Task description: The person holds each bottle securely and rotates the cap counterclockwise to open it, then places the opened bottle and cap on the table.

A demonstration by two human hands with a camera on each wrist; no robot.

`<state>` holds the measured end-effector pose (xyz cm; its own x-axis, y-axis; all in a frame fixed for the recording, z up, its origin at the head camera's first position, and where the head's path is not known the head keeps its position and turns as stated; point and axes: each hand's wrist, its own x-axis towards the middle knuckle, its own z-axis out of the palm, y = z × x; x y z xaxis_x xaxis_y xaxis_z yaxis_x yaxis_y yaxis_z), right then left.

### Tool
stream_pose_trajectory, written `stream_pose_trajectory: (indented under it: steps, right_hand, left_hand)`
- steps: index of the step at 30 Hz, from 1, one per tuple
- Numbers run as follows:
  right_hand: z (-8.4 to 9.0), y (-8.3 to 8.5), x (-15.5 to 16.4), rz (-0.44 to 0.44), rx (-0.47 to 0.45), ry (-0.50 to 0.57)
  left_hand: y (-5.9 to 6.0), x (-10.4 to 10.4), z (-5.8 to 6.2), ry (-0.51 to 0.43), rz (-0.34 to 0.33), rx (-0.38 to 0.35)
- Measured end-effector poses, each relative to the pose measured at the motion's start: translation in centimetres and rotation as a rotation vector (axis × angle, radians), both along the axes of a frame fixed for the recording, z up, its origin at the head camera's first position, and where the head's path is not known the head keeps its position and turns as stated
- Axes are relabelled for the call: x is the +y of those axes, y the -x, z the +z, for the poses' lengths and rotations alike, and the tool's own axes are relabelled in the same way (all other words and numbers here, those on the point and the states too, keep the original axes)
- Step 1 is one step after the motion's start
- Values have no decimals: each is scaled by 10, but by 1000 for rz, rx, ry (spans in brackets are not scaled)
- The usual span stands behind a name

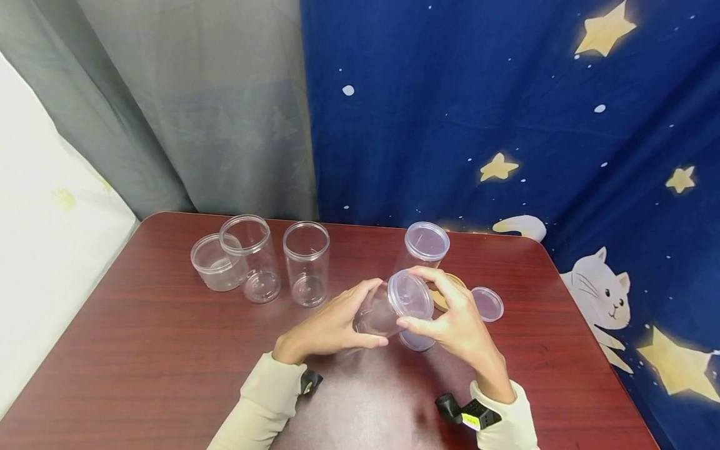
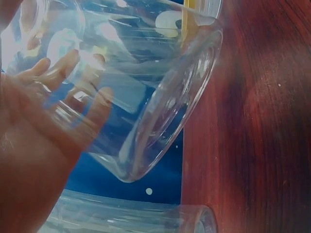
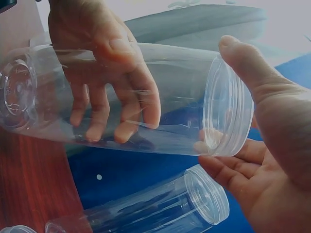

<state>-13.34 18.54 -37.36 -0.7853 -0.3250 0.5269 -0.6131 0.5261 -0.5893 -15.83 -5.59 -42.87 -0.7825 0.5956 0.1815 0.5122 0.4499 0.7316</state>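
A tall clear plastic jar [image 1: 372,314] is held tilted above the table, its lidded end toward the right. My left hand [image 1: 329,322] grips the jar's body, thumb on the near side; the jar's transparent wall shows its fingers in the left wrist view. At the other end, my right hand [image 1: 458,322] holds the rim of a clear lid [image 1: 412,295] between thumb and fingers. In the right wrist view the lid [image 3: 229,109] sits over the jar's mouth; whether it is fully seated I cannot tell.
At the left stand a short jar [image 1: 218,270] and two tall lidless jars [image 1: 257,265] [image 1: 307,269]. A lidded jar [image 1: 427,242] is at the back right. Near the right hand lie a yellow-rimmed lid [image 1: 457,282], a clear lid [image 1: 488,305] and a partly hidden clear disc [image 1: 417,341].
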Motion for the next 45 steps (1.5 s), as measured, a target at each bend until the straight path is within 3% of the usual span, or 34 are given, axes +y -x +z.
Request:
stream_pose_trajectory:
  steps: [23,29,33,38,45]
  right_hand:
    - [-4,3,1,170,57,100]
    - [-7,8,0,297,76,209]
    - [-10,10,-1,407,38,303]
    - [-13,14,0,529,-9,374]
    - [-16,18,1,659,18,421]
  left_hand:
    - [0,-3,-1,-45,-42,15]
    - [0,-4,-1,-36,-56,3]
    - [0,-5,-1,-50,-80,-9]
    - [0,-5,-2,-92,-120,-60]
    - [0,-3,-1,-109,-161,-146]
